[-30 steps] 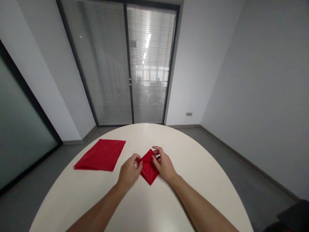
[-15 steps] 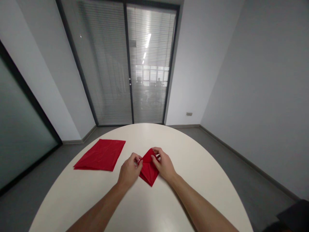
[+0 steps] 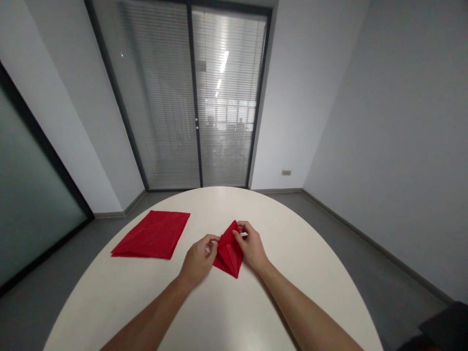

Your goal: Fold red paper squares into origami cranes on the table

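Observation:
A small folded red sheet [image 3: 230, 249], perhaps paper or a napkin, is held between my hands over the table's middle. It has a diamond-like outline, with layered creases running to a point on the near side. My left hand [image 3: 198, 256] is closed with thumb and fingertips at its left corner. My right hand [image 3: 253, 245] pinches its upper right edge between thumb and fingers. The fingertips of both hands are partly hidden.
A larger red stack of flat sheets [image 3: 153, 235] lies on the left of the round white table [image 3: 292, 302]. Beyond the table's far edge stands a glass partition with blinds [image 3: 164, 107]. A dark object [image 3: 446, 329] shows at the lower right corner.
The folded red sheet has turned slightly and shifted a little to the right, its far tip now further away. My right hand moved slightly with it; my left hand keeps at its left edge.

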Motion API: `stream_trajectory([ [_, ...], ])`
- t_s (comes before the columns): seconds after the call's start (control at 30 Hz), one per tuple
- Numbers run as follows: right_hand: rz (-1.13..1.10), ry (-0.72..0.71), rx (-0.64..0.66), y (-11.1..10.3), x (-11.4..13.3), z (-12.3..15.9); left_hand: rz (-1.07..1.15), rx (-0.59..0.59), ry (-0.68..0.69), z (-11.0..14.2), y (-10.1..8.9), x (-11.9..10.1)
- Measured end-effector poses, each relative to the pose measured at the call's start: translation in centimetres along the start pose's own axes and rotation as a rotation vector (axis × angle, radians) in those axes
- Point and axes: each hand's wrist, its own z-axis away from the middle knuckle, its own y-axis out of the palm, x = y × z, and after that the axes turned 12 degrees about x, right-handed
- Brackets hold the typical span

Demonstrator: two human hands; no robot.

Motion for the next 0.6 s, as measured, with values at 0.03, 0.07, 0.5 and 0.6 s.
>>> stream_trajectory([
  [0.03, -0.01, 0.002, -0.001, 0.0, -0.05, -0.03, -0.009, 0.004, -0.015, 0.01, 0.07, 0.05],
  [0.07, -0.018, 0.003, -0.001, 0.0, -0.09, -0.06, -0.013, 0.007, -0.022, 0.02, 0.14, 0.1],
  [0.5, -0.111, 0.01, 0.042, 0.24, -0.09, 0.07, -0.052, -0.008, -0.011, -0.24, 0.34, 1.04],
  [0.6, -0.085, 0.015, 0.032, 0.25, -0.21, 0.06, -0.062, -0.037, -0.036, -0.27, 0.27, 1.0],
])
